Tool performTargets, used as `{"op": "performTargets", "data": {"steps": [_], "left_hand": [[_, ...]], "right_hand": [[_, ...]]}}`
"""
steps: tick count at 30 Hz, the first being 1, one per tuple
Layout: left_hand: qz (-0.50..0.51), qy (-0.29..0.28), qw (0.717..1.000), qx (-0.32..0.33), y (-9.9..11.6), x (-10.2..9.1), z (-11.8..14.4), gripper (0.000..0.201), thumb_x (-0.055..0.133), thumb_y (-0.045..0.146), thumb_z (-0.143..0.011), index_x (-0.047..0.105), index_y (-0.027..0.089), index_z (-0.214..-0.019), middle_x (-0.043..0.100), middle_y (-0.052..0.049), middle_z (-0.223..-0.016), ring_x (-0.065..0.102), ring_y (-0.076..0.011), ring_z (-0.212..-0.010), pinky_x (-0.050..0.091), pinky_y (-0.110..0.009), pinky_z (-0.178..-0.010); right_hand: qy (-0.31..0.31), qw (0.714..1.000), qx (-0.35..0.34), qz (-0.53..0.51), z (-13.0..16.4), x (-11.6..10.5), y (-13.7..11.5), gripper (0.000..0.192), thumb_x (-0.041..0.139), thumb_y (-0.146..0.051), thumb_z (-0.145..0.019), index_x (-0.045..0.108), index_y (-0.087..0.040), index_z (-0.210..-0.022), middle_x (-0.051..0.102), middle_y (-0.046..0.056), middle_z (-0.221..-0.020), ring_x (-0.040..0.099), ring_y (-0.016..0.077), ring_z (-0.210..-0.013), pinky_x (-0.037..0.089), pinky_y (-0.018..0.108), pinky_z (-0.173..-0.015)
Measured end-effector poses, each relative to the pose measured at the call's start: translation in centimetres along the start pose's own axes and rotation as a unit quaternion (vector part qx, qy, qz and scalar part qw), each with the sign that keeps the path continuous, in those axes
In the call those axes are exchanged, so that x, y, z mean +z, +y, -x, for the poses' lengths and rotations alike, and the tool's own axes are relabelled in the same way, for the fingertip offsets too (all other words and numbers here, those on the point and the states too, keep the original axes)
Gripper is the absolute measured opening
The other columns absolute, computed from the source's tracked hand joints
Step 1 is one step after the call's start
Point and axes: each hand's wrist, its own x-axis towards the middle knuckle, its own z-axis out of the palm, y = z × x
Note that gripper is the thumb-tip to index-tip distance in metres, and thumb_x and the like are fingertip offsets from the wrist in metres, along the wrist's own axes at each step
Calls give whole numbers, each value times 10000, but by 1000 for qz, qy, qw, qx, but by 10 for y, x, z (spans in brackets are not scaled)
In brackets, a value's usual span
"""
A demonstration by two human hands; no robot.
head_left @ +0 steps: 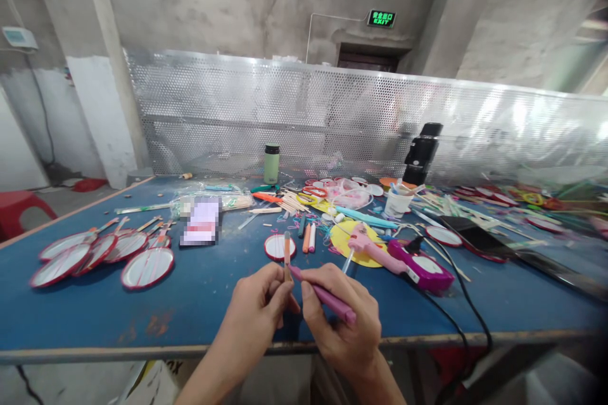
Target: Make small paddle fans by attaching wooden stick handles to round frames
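Your left hand (pixel 259 303) pinches a thin wooden stick (pixel 287 251) upright, fingers closed low on it so the top stays free. Your right hand (pixel 344 316) is closed around a purple pen (pixel 323 294), held like a writing tool, tip angled up-left and meeting the stick near its lower part, probably to mark it. Both hands sit over the near edge of the blue desk (pixel 213 303), close together, likely so each steadies the other.

Just beyond the hands: a small red-rimmed disc (pixel 278 246), a pink glue gun (pixel 368 246) lying on a yellow paper circle (pixel 342 240), and a purple tool (pixel 425 272) with a black cord running off the edge. A fanned row of red-rimmed discs on sticks (pixel 102 253) lies well to the left. Mid-desk: loose sticks, markers, a white cup (pixel 396 202), a green bottle (pixel 271 164).

Desk top is worn, with paint scuffs. A perforated metal screen (pixel 332 113) backs it; bare concrete walls behind, green exit sign (pixel 380 18) over a doorway.
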Motion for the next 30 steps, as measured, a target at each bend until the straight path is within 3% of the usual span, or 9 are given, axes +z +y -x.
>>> {"op": "performTargets", "data": {"steps": [30], "left_hand": [[16,-1,1000,3,-4,0,1,338,475,441,-941,539,197,-716,499,57,-531,449,-118,-500,325,-225,-519]], "right_hand": [[-8,1000,-5,12,-2,0,-2,158,567,-97,-861,666,-190,-940,692,12,-733,612,124,-605,481,242,-580]]}}
